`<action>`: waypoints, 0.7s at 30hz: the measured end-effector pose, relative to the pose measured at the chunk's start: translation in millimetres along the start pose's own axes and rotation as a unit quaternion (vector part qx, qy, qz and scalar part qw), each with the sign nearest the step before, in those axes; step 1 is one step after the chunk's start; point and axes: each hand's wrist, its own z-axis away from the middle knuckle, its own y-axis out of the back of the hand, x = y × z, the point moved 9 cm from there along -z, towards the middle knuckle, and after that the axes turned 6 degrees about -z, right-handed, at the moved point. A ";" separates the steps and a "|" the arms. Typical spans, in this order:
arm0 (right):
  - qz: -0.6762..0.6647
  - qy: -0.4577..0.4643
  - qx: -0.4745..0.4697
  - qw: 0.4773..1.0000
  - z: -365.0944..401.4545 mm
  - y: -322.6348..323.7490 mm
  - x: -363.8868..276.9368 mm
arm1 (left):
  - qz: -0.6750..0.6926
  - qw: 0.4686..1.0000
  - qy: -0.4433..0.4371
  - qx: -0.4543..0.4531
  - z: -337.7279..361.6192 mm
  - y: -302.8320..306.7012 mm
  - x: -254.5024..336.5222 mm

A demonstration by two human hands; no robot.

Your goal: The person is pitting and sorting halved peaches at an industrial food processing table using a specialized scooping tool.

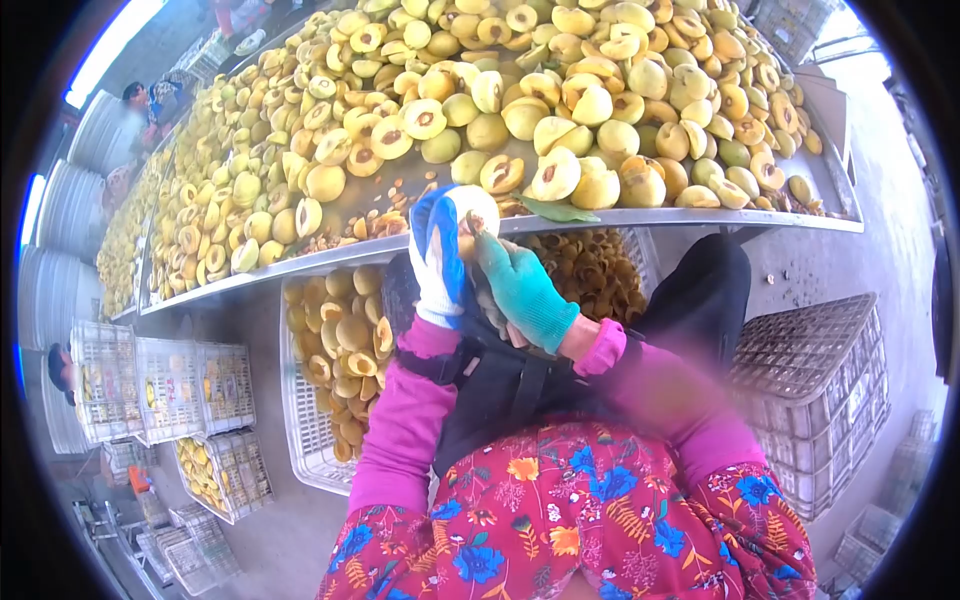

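Note:
My left hand [440,240], in a blue and white glove, is closed around a piece of yellow peach [467,247] at the table's front edge. Only a small part of that fruit shows between the gloves. My right hand [525,290], in a green glove, meets it from the right with fingers closed at the fruit. Whatever the right fingers grip is hidden or too small to name. Just beyond both hands, halved yellow peaches [555,175], many with brown pits, lie heaped on the metal table [380,185]. A green leaf [560,211] rests near the edge.
Below the table, a white crate [300,425] holds peach halves at left; dark brown pieces [590,268] fill a container at right. Stacked crates [820,400] stand right, more crates [165,390] left. A co-worker [140,110] is at the far left.

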 end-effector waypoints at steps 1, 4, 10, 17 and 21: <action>0.001 0.002 0.001 1.000 -4.5 5.9 0.5 | 0.123 0.986 0.109 -0.037 2.9 -7.2 -15.7; 0.084 -0.009 -0.053 0.995 -0.7 17.2 -3.6 | 0.424 0.806 0.391 -0.130 26.3 -34.8 -49.1; -0.134 -0.047 -0.025 0.990 10.2 -8.1 20.1 | 0.045 0.987 0.078 -0.133 0.1 -16.4 -26.8; 0.061 0.039 -0.054 0.996 -4.1 21.0 13.4 | 0.021 0.989 -0.016 -0.147 11.0 -16.3 -6.7; 0.093 0.126 -0.070 0.985 5.8 13.4 -3.1 | 0.343 0.878 0.325 -0.078 27.6 -39.5 -28.8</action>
